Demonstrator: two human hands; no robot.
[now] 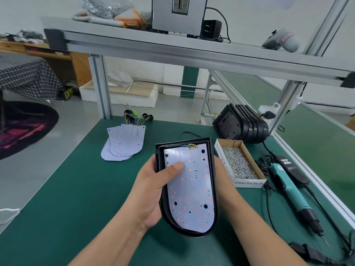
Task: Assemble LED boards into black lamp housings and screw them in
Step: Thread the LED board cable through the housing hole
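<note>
A black lamp housing (214, 191) is held up over the green mat in front of me, with a white LED board (192, 192) lying inside it, coloured wires at its top edge. My left hand (151, 191) grips the housing's left side, thumb pressing on the board. My right hand (223, 181) holds the right side from behind, mostly hidden. A fanned pile of spare LED boards (124, 144) with wires lies at the back left. A stack of empty black housings (242, 124) leans at the back right.
A cardboard box of screws (239, 166) sits right of the housing. A teal electric screwdriver (290, 189) with its cable lies further right, near the aluminium frame rail (315, 181). An overhead shelf (172, 48) crosses the top.
</note>
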